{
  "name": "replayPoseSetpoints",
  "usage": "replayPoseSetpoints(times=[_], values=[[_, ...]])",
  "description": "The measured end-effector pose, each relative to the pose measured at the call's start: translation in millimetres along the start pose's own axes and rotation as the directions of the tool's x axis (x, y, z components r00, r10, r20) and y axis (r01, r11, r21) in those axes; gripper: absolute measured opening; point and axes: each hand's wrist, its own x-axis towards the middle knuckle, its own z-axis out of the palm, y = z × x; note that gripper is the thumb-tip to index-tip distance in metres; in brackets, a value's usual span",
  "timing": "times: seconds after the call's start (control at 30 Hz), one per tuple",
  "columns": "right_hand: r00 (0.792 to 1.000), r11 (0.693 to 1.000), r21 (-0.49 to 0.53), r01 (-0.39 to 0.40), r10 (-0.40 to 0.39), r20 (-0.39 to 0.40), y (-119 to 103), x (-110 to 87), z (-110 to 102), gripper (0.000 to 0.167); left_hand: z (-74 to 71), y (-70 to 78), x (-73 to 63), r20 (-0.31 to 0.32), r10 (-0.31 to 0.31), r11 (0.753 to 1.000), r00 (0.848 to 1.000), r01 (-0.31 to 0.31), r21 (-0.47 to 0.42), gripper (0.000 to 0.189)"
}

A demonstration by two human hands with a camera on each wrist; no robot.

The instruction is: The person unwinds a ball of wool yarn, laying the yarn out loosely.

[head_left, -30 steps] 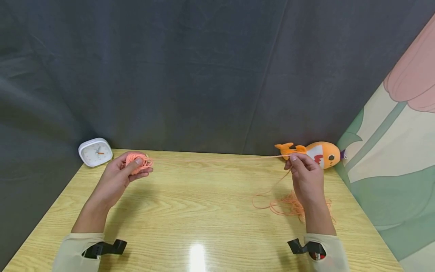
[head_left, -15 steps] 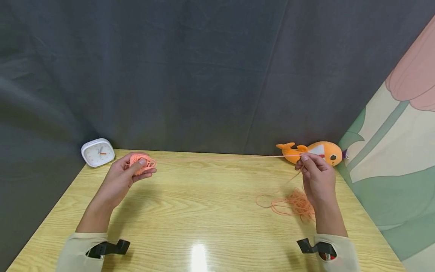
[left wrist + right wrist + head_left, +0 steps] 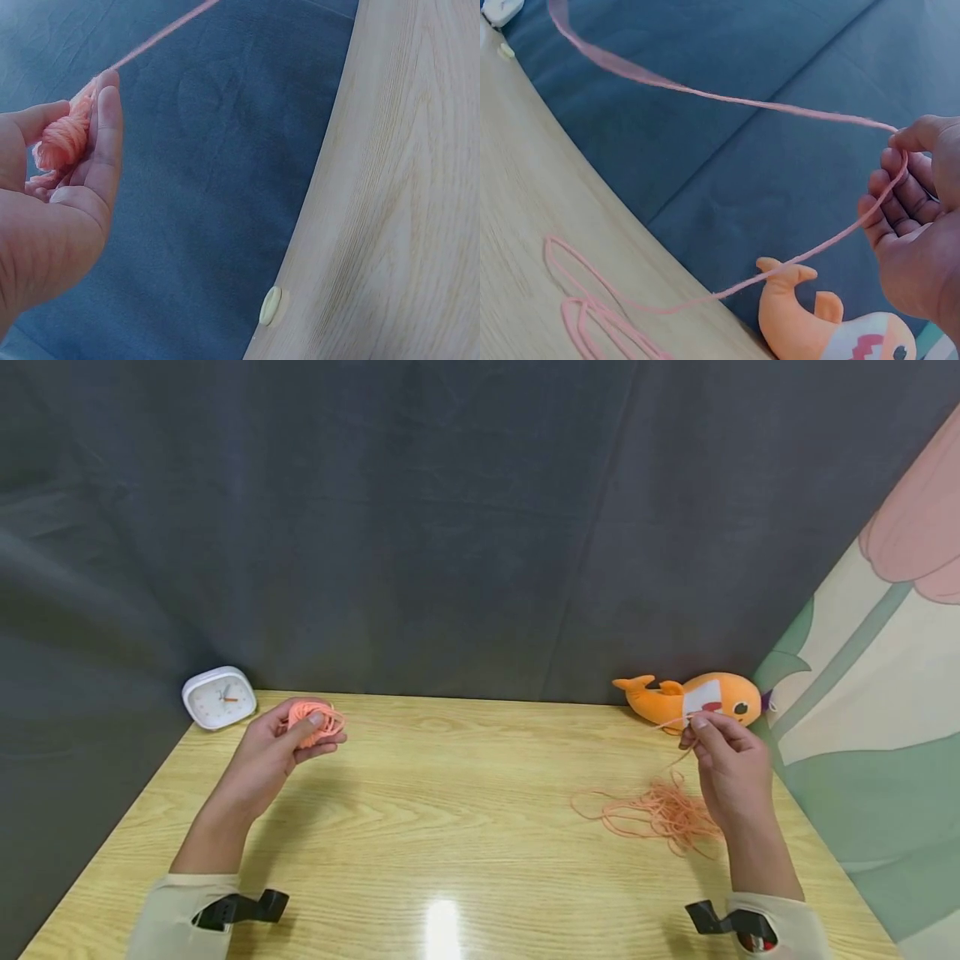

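Observation:
My left hand (image 3: 255, 768) holds a small wound bundle of coral-pink yarn (image 3: 309, 722) above the table's back left, thumb pressed over the strands. In the left wrist view, a strand leads up and away from the yarn bundle (image 3: 61, 142) past the fingertips. Over the right side, my right hand (image 3: 735, 772) pinches the yarn strand (image 3: 795, 110) between thumb and index finger. From that pinch the strand runs across the other fingers and down to a loose, tangled yarn pile (image 3: 671, 814) on the table. Part of the pile overlaps with the right wrist in the head view.
A white square alarm clock (image 3: 220, 698) stands at the back left corner of the wooden table (image 3: 450, 793). An orange plush whale (image 3: 651, 700) lies at the back right, just behind my right hand. A dark curtain (image 3: 450, 543) hangs along the back edge.
My right hand has moved right and slightly toward me, still pinching the strand. The straight strand between the hands now blurs or fades near the right fingers. The left hand barely shifts.

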Motion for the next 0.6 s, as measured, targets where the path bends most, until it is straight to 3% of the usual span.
replayPoseSetpoints(times=[0.3, 0.6], values=[[0.998, 0.999, 0.036, 0.023, -0.02, -0.06, -10, 0.3, -14, 0.014, -1.3, -0.5, -0.9, -0.009, 0.017, 1.0, 1.0, -0.017, -0.018, 0.03], [0.985, 0.984, 0.143, 0.106, -0.084, -0.153, -22, 4.4, -26, 0.017, -2.2, -1.1, -0.1, 0.006, 0.027, 0.999, 1.0, -0.027, -0.018, 0.03]])
